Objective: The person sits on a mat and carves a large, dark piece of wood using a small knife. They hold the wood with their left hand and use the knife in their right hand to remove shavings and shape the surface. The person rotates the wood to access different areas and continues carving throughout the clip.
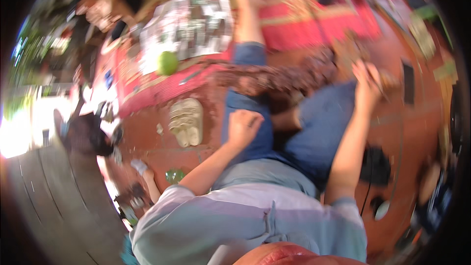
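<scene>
A long, bumpy brown piece [279, 77], blurred and of a kind I cannot make out, lies across my lower legs. My right hand [367, 87] is beyond my right knee, near this piece's right end, closed on a thin dark rod-like tool [377, 82] that slants down to the right. Over my left thigh, my left hand [244, 126] has curled fingers; a small dark spot shows at them, and whether they hold anything is hidden. A paler brown part [349, 51] is just beyond my right hand.
Printed paper sheet [191, 19] and a round green thing [167, 63] lie on the pink mat [152, 88]. Beige sandals [186, 121] stand on the red tiles. To the right are a dark flat rectangle [408, 82] and a black bag-like thing [376, 166]. Other people sit around, blurred.
</scene>
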Demonstrator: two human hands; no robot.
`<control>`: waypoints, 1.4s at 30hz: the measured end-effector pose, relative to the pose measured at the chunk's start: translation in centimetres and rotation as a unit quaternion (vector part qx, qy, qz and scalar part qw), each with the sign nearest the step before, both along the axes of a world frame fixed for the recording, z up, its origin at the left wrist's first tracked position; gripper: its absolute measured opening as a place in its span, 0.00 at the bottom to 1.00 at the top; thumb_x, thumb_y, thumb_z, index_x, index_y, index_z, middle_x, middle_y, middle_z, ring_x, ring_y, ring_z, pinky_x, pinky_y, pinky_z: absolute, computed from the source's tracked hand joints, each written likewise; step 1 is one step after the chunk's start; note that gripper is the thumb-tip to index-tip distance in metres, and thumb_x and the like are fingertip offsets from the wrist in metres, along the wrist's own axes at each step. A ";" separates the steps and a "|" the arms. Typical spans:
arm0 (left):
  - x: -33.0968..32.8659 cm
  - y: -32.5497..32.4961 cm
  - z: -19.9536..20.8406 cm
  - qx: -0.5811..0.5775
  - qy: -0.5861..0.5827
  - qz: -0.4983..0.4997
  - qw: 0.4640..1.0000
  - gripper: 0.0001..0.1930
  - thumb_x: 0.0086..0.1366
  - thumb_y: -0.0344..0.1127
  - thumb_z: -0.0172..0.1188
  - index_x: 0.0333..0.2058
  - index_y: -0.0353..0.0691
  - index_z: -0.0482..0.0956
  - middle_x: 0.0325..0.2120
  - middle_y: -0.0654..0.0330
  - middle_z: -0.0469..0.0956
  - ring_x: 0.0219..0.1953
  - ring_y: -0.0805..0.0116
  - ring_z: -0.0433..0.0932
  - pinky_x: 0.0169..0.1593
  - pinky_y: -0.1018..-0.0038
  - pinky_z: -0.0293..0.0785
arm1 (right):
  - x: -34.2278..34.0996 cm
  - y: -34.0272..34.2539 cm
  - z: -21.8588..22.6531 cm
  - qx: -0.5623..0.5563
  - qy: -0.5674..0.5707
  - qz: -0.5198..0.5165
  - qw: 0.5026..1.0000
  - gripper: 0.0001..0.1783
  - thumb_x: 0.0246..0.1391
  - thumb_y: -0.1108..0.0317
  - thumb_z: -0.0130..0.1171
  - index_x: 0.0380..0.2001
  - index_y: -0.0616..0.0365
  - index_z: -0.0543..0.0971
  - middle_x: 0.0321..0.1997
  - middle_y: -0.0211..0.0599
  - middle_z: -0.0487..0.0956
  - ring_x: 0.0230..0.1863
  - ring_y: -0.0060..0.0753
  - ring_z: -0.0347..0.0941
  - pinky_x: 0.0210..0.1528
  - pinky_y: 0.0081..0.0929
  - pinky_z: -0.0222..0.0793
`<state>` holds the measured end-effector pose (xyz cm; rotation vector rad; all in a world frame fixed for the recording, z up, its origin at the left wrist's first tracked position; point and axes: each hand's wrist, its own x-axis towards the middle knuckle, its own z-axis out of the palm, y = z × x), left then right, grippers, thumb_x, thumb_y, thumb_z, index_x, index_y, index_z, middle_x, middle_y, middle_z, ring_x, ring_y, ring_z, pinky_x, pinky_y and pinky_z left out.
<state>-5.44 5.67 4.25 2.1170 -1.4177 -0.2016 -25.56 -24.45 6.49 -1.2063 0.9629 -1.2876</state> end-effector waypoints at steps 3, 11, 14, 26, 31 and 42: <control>0.2 -0.1 0.6 -0.005 0.010 0.003 1.000 0.03 0.51 0.29 0.60 0.26 0.47 0.78 0.28 0.67 0.78 0.36 0.65 0.72 0.41 0.67 0.63 | -0.9 -0.2 -1.1 -0.021 0.082 -0.003 0.996 0.16 0.55 0.63 0.56 0.37 0.68 0.76 0.39 0.39 0.75 0.42 0.35 0.75 0.47 0.27 0.71; -0.1 1.8 0.5 -0.028 0.028 -0.027 0.999 0.06 0.48 0.27 0.58 0.25 0.49 0.75 0.36 0.72 0.77 0.39 0.69 0.71 0.44 0.70 0.61 | -1.1 -0.7 -1.3 0.021 0.050 0.025 0.998 0.13 0.56 0.66 0.54 0.38 0.65 0.72 0.40 0.41 0.75 0.44 0.31 0.73 0.50 0.26 0.69; -0.4 1.3 0.9 -0.035 0.067 0.001 0.997 0.05 0.50 0.29 0.59 0.26 0.48 0.75 0.36 0.71 0.77 0.40 0.69 0.72 0.45 0.70 0.60 | -1.6 -1.8 -2.7 -0.016 0.039 0.035 0.999 0.12 0.56 0.70 0.52 0.41 0.65 0.70 0.42 0.42 0.74 0.46 0.31 0.71 0.51 0.25 0.69; -0.8 -0.4 4.9 -0.126 0.368 -0.002 0.921 0.04 0.57 0.32 0.61 0.27 0.40 0.75 0.30 0.63 0.76 0.35 0.72 0.74 0.41 0.72 0.68 | -1.7 -0.5 -1.3 -0.034 0.112 0.017 0.993 0.15 0.58 0.68 0.53 0.44 0.68 0.73 0.42 0.39 0.75 0.42 0.33 0.74 0.47 0.27 0.72; -0.2 -2.2 12.1 -0.258 0.420 -0.097 0.865 0.10 0.57 0.27 0.60 0.21 0.40 0.68 0.26 0.64 0.72 0.32 0.75 0.70 0.39 0.76 0.66 | -1.2 0.7 -0.2 -0.049 0.127 -0.001 0.991 0.15 0.56 0.66 0.55 0.40 0.69 0.76 0.41 0.42 0.77 0.40 0.33 0.75 0.46 0.27 0.73; -2.5 -1.0 25.0 -0.386 0.558 -0.455 0.577 0.27 0.68 0.51 0.39 0.33 0.31 0.78 0.27 0.51 0.76 0.23 0.62 0.71 0.28 0.68 0.65 | -0.6 -0.9 0.3 0.043 0.083 0.060 0.994 0.18 0.54 0.64 0.58 0.40 0.71 0.74 0.40 0.43 0.77 0.40 0.38 0.76 0.46 0.30 0.74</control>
